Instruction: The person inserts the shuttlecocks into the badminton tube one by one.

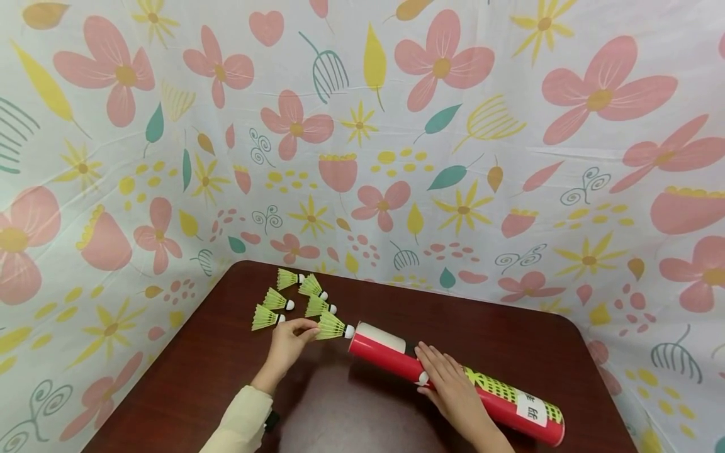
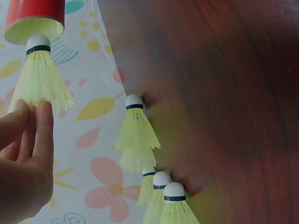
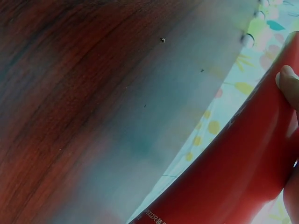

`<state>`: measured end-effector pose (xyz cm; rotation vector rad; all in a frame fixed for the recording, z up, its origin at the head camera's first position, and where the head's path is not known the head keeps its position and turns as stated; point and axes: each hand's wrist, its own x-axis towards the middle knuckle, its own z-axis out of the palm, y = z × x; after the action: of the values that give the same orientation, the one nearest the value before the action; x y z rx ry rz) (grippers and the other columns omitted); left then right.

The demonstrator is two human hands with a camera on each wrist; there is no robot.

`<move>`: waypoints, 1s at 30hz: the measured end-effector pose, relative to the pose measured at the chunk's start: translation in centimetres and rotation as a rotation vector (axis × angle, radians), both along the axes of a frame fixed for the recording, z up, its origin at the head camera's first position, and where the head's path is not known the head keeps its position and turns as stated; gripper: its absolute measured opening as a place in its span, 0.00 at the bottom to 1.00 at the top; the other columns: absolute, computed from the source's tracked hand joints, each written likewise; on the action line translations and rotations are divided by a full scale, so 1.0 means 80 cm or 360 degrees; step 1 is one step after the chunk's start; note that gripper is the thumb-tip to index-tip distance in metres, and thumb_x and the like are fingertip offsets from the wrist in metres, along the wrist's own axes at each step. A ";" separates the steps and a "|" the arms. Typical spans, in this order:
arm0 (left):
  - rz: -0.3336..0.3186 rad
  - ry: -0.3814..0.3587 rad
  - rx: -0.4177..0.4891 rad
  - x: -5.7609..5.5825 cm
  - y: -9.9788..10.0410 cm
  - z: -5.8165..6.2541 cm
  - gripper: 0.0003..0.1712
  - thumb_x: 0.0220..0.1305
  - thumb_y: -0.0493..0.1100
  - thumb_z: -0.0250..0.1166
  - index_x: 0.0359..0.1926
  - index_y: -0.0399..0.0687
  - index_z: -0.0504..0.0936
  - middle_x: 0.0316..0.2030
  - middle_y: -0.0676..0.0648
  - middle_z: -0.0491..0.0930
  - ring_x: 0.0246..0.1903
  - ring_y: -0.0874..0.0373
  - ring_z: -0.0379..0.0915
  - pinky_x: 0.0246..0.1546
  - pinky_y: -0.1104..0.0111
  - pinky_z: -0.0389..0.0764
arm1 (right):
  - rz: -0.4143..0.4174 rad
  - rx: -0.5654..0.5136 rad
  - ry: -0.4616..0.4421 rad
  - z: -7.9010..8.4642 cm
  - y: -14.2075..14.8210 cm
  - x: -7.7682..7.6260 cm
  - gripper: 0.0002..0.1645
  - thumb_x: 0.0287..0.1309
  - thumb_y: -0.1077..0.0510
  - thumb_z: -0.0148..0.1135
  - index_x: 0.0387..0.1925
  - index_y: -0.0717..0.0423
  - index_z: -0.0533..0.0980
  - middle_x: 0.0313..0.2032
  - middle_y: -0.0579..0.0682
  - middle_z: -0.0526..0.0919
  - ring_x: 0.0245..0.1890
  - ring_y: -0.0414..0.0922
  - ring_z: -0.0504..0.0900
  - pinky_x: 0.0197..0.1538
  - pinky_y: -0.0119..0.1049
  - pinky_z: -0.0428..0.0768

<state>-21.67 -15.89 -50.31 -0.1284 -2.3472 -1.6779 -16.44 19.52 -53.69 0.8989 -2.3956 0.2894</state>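
Observation:
My left hand [image 1: 287, 347] pinches a yellow shuttlecock [image 1: 333, 327] by the rim of its skirt, thumb against fingers. Its white cork points at the open mouth of a long red tube [image 1: 385, 357]. In the left wrist view the shuttlecock [image 2: 39, 77] has its cork right at the mouth of the tube [image 2: 35, 11]; whether it is inside I cannot tell. Across the middle of the tube, my right hand [image 1: 450, 390] grips it from above, with the thumb on the near side. The right wrist view shows the thumb against the red wall of the tube [image 3: 224, 168].
Several more yellow shuttlecocks [image 1: 274, 300] lie near the table's far left corner, corks toward the right. The dark brown table [image 1: 187, 377] has rounded corners. Behind it hangs a white flower-patterned cloth [image 1: 362, 145]. A white label [image 1: 531, 408] is on the tube's far end.

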 end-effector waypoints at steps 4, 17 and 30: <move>-0.0017 0.0031 -0.0036 0.002 0.008 0.004 0.03 0.53 0.33 0.71 0.31 0.41 0.87 0.29 0.45 0.86 0.27 0.54 0.83 0.29 0.66 0.82 | 0.0005 0.0005 0.0019 0.000 -0.001 0.001 0.44 0.69 0.32 0.27 0.69 0.57 0.64 0.66 0.54 0.68 0.63 0.50 0.69 0.72 0.31 0.44; -0.0177 0.0037 -0.0022 0.001 0.025 0.005 0.03 0.53 0.35 0.72 0.30 0.40 0.87 0.27 0.44 0.85 0.25 0.54 0.82 0.29 0.61 0.82 | 0.0022 -0.0012 -0.0032 0.002 -0.006 0.001 0.44 0.68 0.31 0.27 0.69 0.56 0.63 0.67 0.53 0.67 0.64 0.49 0.68 0.72 0.30 0.42; -0.0257 0.0035 -0.0025 0.002 0.033 0.002 0.02 0.57 0.33 0.69 0.32 0.40 0.86 0.28 0.45 0.85 0.26 0.55 0.82 0.28 0.67 0.81 | -0.0007 0.0001 -0.0065 0.003 -0.005 0.003 0.45 0.67 0.30 0.27 0.70 0.55 0.62 0.68 0.52 0.66 0.65 0.48 0.67 0.72 0.30 0.41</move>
<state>-21.54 -13.26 -50.12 -0.3461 -2.3908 -1.7201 -16.16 19.09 -53.43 0.8959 -2.4352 0.3078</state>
